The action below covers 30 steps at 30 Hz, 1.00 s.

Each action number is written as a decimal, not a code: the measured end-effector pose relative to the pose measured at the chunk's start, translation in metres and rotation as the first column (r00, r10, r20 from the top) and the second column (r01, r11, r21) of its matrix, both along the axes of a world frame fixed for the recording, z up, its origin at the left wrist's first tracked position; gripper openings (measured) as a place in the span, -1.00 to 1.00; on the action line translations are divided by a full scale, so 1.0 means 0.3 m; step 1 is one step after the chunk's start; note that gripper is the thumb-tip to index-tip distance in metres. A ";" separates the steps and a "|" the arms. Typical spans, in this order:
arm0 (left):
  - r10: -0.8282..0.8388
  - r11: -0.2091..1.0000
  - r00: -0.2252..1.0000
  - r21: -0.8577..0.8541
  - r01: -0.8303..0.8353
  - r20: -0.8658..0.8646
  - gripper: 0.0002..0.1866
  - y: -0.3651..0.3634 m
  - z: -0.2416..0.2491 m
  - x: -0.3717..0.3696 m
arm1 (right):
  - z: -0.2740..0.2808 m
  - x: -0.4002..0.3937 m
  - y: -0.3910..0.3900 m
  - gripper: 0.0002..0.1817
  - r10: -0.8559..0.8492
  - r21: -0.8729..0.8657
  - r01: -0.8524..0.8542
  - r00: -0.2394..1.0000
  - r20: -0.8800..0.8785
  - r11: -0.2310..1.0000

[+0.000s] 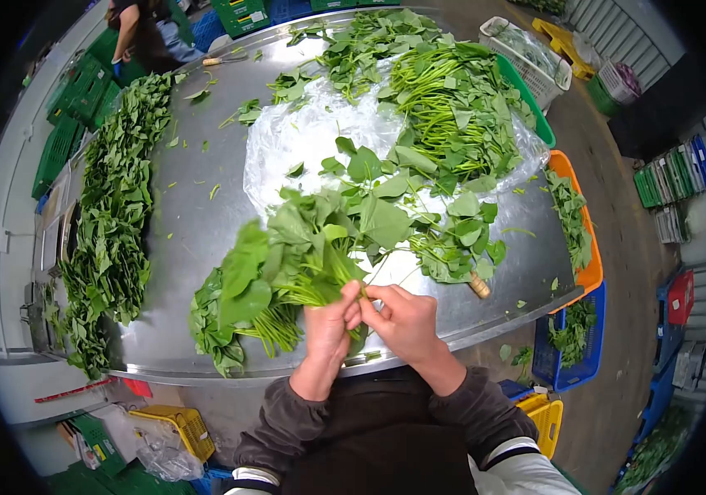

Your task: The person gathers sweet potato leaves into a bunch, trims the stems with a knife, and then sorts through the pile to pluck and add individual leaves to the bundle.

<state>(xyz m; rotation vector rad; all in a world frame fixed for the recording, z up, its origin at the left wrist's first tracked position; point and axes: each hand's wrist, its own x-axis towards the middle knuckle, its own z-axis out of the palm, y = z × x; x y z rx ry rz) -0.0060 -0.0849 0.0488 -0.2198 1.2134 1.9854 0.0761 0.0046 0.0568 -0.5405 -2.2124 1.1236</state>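
Note:
At the front edge of a metal table (196,198), my left hand (330,330) is closed round the stems of a bunch of leafy greens (295,239). Close beside it, my right hand (402,323) pinches at the stem ends of the same bunch, fingertips nearly touching the left ones. Under the held bunch lies another small bundle (274,328), stems toward me. Loose leafy stems (452,239) spread just beyond my right hand. A wooden handle (479,285) pokes out from under them.
A big pile of stems (452,107) lies on clear plastic (287,144) at the back. A long row of greens (113,214) lines the left side. Orange (588,223) and blue crates (571,363) stand at the right edge. Another person (151,37) stands at the far left.

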 end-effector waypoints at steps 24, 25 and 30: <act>0.135 0.710 0.963 0.655 -0.257 0.232 -0.77 -0.242 0.071 -0.237 | -0.126 0.081 0.059 -0.79 0.529 -0.153 -0.506 0.806 0.265 0.848; 0.165 0.694 0.962 0.668 -0.269 0.216 -0.76 -0.278 0.074 -0.271 | -0.092 0.094 0.134 -0.80 0.384 -0.306 -0.268 0.815 0.433 0.914; 0.239 0.728 0.882 0.526 -0.440 0.407 -0.77 -0.342 -0.044 -0.327 | -0.040 0.050 0.273 -0.39 -0.359 0.315 0.191 0.668 0.652 0.930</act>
